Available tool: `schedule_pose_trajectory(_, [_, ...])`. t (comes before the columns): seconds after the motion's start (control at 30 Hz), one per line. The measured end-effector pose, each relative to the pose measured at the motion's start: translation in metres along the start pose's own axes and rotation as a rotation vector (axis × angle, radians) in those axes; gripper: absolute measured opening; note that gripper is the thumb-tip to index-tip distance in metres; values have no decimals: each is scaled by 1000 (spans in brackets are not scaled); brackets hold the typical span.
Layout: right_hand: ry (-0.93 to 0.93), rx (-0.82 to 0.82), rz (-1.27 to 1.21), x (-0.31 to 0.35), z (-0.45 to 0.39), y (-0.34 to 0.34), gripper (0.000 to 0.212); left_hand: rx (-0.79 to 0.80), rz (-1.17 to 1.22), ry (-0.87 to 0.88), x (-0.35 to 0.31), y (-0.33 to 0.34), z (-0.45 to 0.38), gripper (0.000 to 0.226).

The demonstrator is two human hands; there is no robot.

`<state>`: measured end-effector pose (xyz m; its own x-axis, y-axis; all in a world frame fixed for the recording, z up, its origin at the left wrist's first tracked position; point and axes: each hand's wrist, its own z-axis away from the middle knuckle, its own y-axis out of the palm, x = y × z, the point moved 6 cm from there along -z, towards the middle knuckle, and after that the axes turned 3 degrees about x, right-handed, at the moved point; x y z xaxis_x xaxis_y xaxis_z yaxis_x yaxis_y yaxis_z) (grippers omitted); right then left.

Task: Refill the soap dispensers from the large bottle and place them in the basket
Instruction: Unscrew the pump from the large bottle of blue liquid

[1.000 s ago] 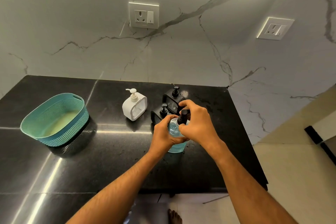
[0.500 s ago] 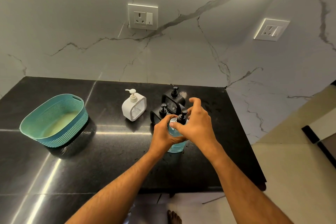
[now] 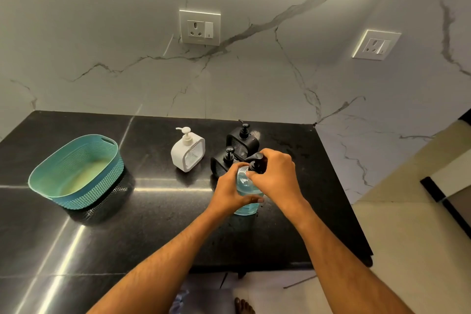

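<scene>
Apparently unlabelled large bottle [image 3: 246,205] between left hand [image 3: 230,192] and right hand [image 3: 276,177].

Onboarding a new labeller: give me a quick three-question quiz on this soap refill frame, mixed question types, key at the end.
1. True or false: the teal basket already holds a dispenser.
2. How many dispensers stand on the black counter behind the large bottle?
3. Which grip is on the bottle's black pump cap? A) left hand B) right hand C) neither

Key:
1. False, nothing is in it.
2. Three: the white dispenser and two black ones.
3. B; the left hand holds the body.
</scene>
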<state>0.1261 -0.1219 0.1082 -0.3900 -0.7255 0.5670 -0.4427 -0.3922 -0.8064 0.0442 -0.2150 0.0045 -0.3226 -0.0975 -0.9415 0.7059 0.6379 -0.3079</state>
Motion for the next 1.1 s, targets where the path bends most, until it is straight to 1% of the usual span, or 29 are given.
schedule_pose_trajectory(0.1, [-5, -13, -49, 0, -1, -7, 26, -7, 2, -9, 4, -2, -1, 77])
schedule_pose_trajectory(0.2, [-18, -32, -79, 1, -4, -14, 23, -27, 13, -7, 6, -1, -2, 73])
schedule_pose_trajectory(0.33, [-41, -58, -100, 1, -7, -24, 25, -49, 25, -8, 9, -1, -2, 72])
schedule_pose_trajectory(0.57, [-49, -93, -169, -4, -10, -44, 28, -38, 3, -2, 3, 7, -7, 74])
schedule_pose_trajectory(0.8, [-75, -170, -204, -11, -10, -71, 30, -38, 13, 36, -12, 17, -23, 73])
schedule_pose_trajectory(1.1, [-65, -336, -199, -28, -15, -123, 31, -21, -10, 46, -22, 39, -55, 70])
